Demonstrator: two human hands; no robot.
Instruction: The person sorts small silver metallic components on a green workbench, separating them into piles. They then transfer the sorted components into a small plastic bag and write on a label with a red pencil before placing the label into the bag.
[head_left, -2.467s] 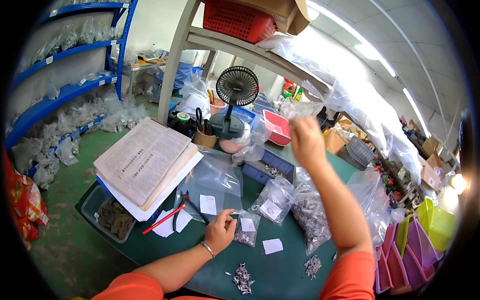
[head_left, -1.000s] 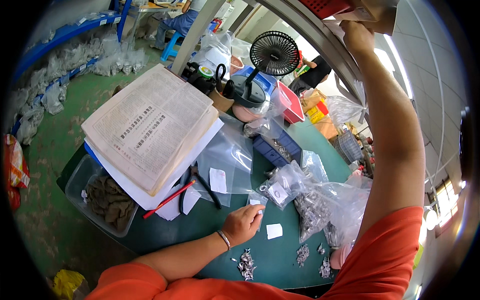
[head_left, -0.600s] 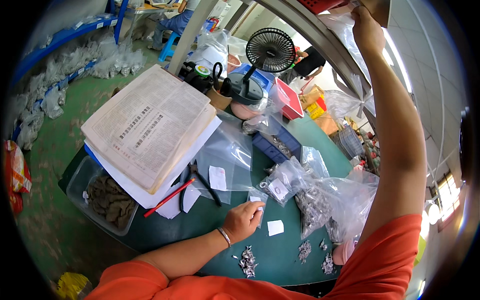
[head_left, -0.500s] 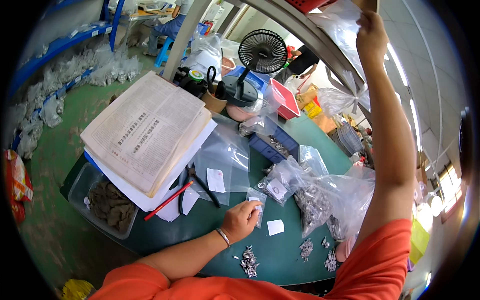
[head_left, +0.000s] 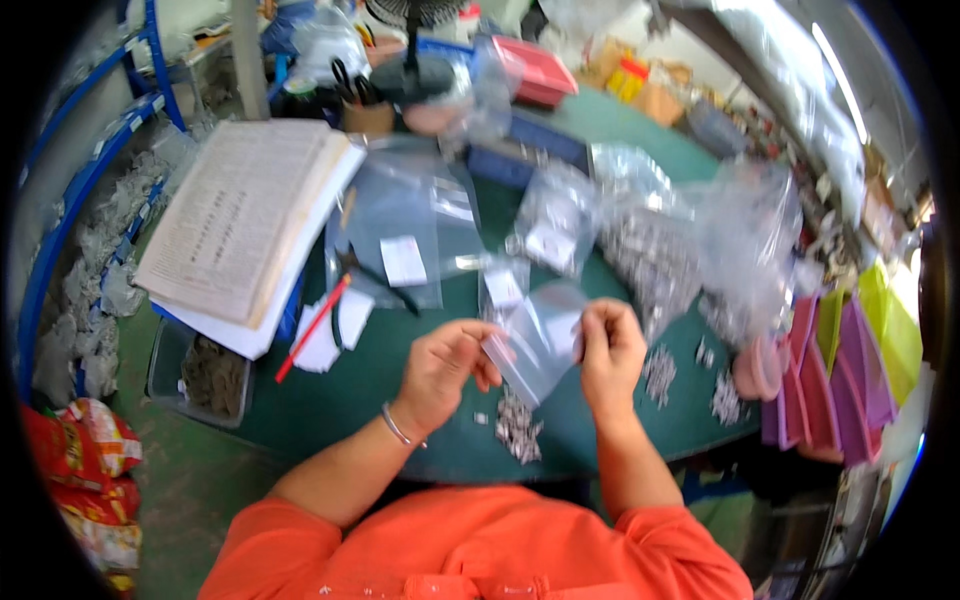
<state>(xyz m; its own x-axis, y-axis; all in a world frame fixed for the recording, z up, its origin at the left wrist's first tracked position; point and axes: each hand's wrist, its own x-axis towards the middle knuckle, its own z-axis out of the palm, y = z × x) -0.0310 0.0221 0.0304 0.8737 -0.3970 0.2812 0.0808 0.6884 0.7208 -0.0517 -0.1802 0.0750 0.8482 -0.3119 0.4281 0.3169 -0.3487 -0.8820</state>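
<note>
Between my two hands, above the table, is a small clear zip bag (head_left: 537, 372). My left hand (head_left: 440, 372) pinches its left edge. My right hand (head_left: 613, 350) grips the opposite side, thumb against fingers. A white patch, seemingly a paper slip, shows beside the right fingers; whether it lies inside or behind the bag, I cannot tell. Just behind lies another small bag with a white label (head_left: 503, 287), partly covered. Below the held bag, a pile of small silvery metal parts (head_left: 519, 430) rests on the green table (head_left: 400, 350).
Left: a stack of printed papers (head_left: 240, 220), a red pen (head_left: 312, 330), dark-handled pliers (head_left: 375, 278) and a plastic tub (head_left: 165, 372). Right: large bags of metal parts (head_left: 650, 250), small piles (head_left: 660, 375), a pink cup (head_left: 757, 368). A blue bin (head_left: 500, 167) and fan base (head_left: 412, 80) stand behind.
My right hand has come down from high at the upper right. My left hand has left the labelled small bag, and both hands now hold a clear zip bag. The view has shifted.
</note>
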